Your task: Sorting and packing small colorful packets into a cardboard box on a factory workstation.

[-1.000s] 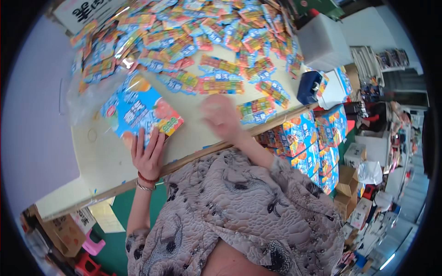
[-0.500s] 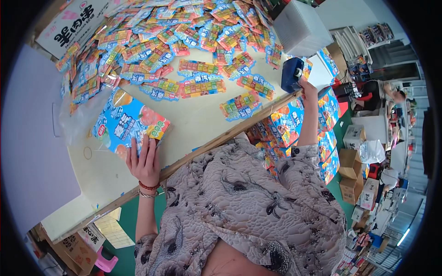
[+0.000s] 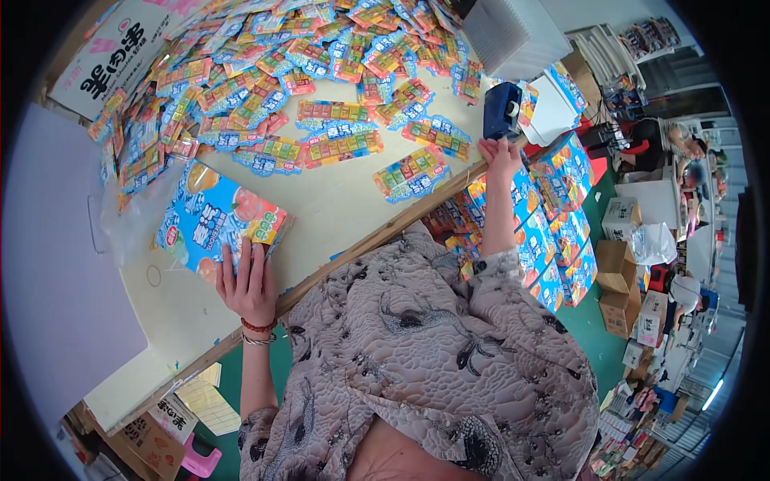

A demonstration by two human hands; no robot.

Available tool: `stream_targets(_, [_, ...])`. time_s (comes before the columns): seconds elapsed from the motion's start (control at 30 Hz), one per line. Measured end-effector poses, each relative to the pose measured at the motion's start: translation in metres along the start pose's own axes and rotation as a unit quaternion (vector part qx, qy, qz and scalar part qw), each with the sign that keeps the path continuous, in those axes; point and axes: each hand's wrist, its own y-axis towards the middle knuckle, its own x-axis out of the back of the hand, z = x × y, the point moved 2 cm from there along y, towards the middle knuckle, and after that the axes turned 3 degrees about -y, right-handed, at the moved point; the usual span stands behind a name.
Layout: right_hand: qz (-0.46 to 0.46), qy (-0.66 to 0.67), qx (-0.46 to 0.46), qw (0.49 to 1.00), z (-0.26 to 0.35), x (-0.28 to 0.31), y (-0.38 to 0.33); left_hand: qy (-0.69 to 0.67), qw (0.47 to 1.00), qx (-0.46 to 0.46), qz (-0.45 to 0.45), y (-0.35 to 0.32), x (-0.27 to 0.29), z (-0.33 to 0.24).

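Fingers (image 3: 244, 260) slightly spread, left hand (image 3: 249, 295) rests on blue box (image 3: 210, 215); right hand (image 3: 501, 159), fingers bunched, sits beside tape dispenser (image 3: 499, 111).

A pale tabletop (image 3: 337, 192) with a wooden edge slants across the area at eleven o'clock, and a flat lavender panel (image 3: 64, 264) fills nine o'clock. Green floor (image 3: 592, 327) shows at four o'clock and also at seven, near a pink stool (image 3: 200, 460). White furniture (image 3: 642, 194) stands at three o'clock. Pale wall (image 3: 605, 18) appears between one and two. Ribbed grey sheeting (image 3: 728, 321) (bowed by the lens) lines three to four o'clock, near a lit tube (image 3: 712, 395).
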Motion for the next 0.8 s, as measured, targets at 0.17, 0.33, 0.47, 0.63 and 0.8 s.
stream_targets(0.17, [-0.007,-0.018,-0.043,0.999,0.005,0.002,0.004,-0.001,1.000,0.000,-0.004,-0.003,-0.001,0.003])
stream_targets(0.33, [0.076,-0.129,-0.033,0.988,-0.001,-0.006,-0.016,0.002,1.000,0.014,-0.012,0.000,0.004,0.002])
stream_targets(0.47, [0.337,-0.014,-0.056,0.940,0.021,-0.075,-0.138,-0.046,0.998,0.024,-0.019,0.000,0.010,0.003])
stream_targets(0.63, [0.658,-0.108,-0.234,0.708,0.051,-0.148,-0.285,-0.054,0.997,0.016,-0.046,-0.008,-0.004,0.004])
stream_targets(0.8, [0.662,-0.094,-0.237,0.704,0.026,-0.167,-0.322,-0.154,0.980,0.091,-0.087,-0.009,-0.008,0.007])
